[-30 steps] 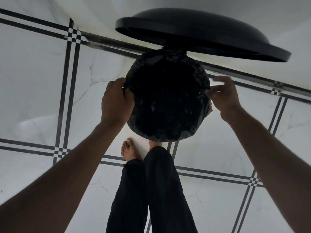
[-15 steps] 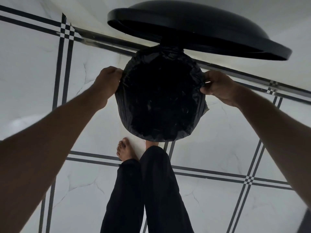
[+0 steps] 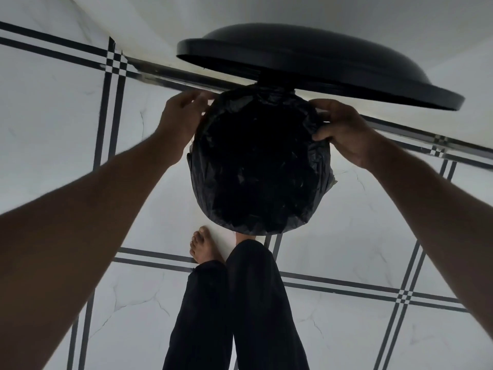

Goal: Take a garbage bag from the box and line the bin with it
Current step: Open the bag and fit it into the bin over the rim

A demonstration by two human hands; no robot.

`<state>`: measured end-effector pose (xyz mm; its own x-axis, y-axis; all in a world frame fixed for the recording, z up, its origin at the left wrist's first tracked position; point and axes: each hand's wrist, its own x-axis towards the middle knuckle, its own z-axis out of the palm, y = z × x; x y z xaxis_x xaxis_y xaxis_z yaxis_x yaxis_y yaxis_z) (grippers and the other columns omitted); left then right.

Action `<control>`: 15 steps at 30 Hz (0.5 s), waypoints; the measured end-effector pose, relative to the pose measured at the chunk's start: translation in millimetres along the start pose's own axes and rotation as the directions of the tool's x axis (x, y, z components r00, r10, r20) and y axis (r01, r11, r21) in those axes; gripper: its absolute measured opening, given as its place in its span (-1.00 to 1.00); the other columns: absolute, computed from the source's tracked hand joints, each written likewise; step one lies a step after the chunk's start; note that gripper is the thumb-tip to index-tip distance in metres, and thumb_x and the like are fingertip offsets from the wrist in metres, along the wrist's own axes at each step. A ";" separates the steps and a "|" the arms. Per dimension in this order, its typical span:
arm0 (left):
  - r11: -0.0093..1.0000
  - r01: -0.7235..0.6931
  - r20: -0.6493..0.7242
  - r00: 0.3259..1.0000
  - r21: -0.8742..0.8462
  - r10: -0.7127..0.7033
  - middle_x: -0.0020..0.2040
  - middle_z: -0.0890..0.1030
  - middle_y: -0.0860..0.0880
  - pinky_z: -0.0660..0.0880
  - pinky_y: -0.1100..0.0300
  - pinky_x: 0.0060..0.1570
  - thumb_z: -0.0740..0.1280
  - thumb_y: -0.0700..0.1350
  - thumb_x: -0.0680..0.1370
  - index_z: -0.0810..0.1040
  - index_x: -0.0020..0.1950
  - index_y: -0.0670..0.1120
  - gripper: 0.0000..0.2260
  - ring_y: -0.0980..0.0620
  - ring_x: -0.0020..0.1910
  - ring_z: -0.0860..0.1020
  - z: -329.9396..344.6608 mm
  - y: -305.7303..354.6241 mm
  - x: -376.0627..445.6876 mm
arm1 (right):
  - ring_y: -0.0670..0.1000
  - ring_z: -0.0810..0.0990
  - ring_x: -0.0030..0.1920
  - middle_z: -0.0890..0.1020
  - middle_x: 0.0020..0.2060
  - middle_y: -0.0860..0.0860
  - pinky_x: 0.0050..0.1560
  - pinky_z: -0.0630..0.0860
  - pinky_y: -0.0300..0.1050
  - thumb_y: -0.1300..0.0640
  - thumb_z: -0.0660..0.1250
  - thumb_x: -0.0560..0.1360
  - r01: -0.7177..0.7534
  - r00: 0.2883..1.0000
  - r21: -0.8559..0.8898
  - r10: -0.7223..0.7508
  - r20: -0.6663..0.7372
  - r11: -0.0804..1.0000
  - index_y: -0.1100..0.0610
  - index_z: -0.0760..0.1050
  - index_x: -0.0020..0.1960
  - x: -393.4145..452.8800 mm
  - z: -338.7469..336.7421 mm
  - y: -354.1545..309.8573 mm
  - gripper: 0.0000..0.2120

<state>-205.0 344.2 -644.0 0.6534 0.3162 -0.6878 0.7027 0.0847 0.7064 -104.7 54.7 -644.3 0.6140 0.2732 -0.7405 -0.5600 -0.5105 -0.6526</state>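
A round bin stands on the floor straight below me, its mouth covered by a crinkled black garbage bag (image 3: pixel 256 172) folded over the rim. The bin's black lid (image 3: pixel 320 65) is tipped up behind it. My left hand (image 3: pixel 181 121) is at the bag's far-left edge, fingers blurred and spread against the plastic. My right hand (image 3: pixel 344 129) pinches the bag's edge at the far-right rim. The bin's body is hidden under the bag. No box is in view.
White marble floor tiles (image 3: pixel 66 134) with black inlay lines surround the bin. My legs in black trousers (image 3: pixel 234 303) and a bare foot (image 3: pixel 202 247) stand right before the bin. A white wall (image 3: pixel 186 17) rises behind the lid.
Both hands have slid along the rim from the bin's sides toward the back, near the lid hinge. The left hand is in motion and blurred.
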 end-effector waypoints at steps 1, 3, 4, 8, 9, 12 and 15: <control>0.999 -0.052 -0.017 0.999 0.011 0.052 -0.12 0.68 0.07 0.58 0.17 -0.01 0.33 -0.02 0.58 0.68 -0.02 0.07 -0.88 0.12 -0.14 0.64 4.5 2.7 2.7 | 0.06 0.59 0.01 0.61 0.01 0.14 0.01 0.50 -0.11 0.50 0.26 0.33 0.000 1.000 0.053 0.000 -0.005 0.999 0.18 0.51 0.33 -1.7 1.3 -4.5 -0.40; 0.987 -0.135 0.015 0.991 0.088 0.135 -0.10 0.69 0.10 0.56 0.14 0.14 0.38 -0.03 0.55 0.69 0.01 0.09 -0.90 0.14 -0.06 0.65 13.5 7.8 4.7 | -0.06 0.61 -0.05 0.63 -0.03 0.02 -0.04 0.50 -0.20 0.34 0.29 0.48 0.025 1.000 0.078 -0.025 0.007 0.997 0.15 0.56 0.28 -2.0 8.0 -11.2 -0.61; 0.975 -0.175 0.063 0.984 0.137 0.168 -0.07 0.69 0.11 0.54 0.15 0.19 0.39 -0.06 0.55 0.68 0.05 0.10 -0.88 0.15 -0.02 0.64 17.4 10.5 4.4 | -0.08 0.63 -0.05 0.66 -0.03 0.02 -0.03 0.53 -0.21 0.25 0.32 0.52 0.050 0.999 0.049 -0.050 -0.005 0.998 0.15 0.58 0.26 0.2 12.4 -12.5 -0.68; 0.908 -0.252 0.148 0.966 0.334 0.213 0.00 0.68 0.02 0.51 0.14 0.18 0.36 -0.07 0.59 0.67 0.20 0.00 -0.79 0.15 0.02 0.60 23.9 15.9 12.4 | -0.02 0.56 -0.08 0.62 -0.11 0.05 0.00 0.50 -0.17 0.27 0.27 0.60 0.126 0.983 -0.138 -0.142 -0.117 0.982 0.18 0.58 0.26 18.9 24.9 -8.2 -0.74; 0.903 -0.239 0.145 0.969 0.358 0.200 0.01 0.70 -0.06 0.53 0.07 0.16 0.32 -0.06 0.60 0.68 0.17 -0.05 -0.79 0.11 -0.02 0.59 24.4 16.9 15.9 | 0.00 0.54 -0.09 0.60 -0.11 0.07 -0.02 0.47 -0.16 0.29 0.25 0.60 0.124 0.982 -0.152 -0.143 -0.120 0.981 0.18 0.58 0.25 22.6 25.8 -7.4 -0.73; 0.903 -0.148 0.136 0.986 0.403 0.101 -0.12 0.66 -0.22 0.51 -0.01 -0.04 0.21 -0.01 0.61 0.65 -0.10 -0.12 -0.71 0.01 -0.18 0.52 27.9 20.9 18.9 | 0.05 0.53 -0.04 0.59 -0.06 0.12 0.05 0.47 -0.08 0.24 0.25 0.59 0.117 0.987 -0.159 -0.133 -0.091 0.980 0.20 0.58 0.24 30.9 24.0 -4.6 -0.74; 0.903 -0.047 0.095 0.995 0.426 0.007 -0.17 0.54 -0.15 0.38 0.12 -0.09 0.18 0.07 0.63 0.53 -0.20 -0.08 -0.67 -0.02 -0.18 0.49 33.0 32.5 23.7 | 0.05 0.53 -0.03 0.60 -0.07 0.12 0.08 0.47 -0.04 0.05 0.27 0.47 0.093 0.991 -0.174 -0.109 -0.082 0.980 0.16 0.62 0.19 34.6 22.3 -4.3 -0.64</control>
<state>-157.4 323.2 -642.9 0.6823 0.2258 -0.6953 0.7239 -0.3415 0.5995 -93.4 84.6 -670.7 0.7148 0.2592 -0.6495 -0.3948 -0.6170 -0.6808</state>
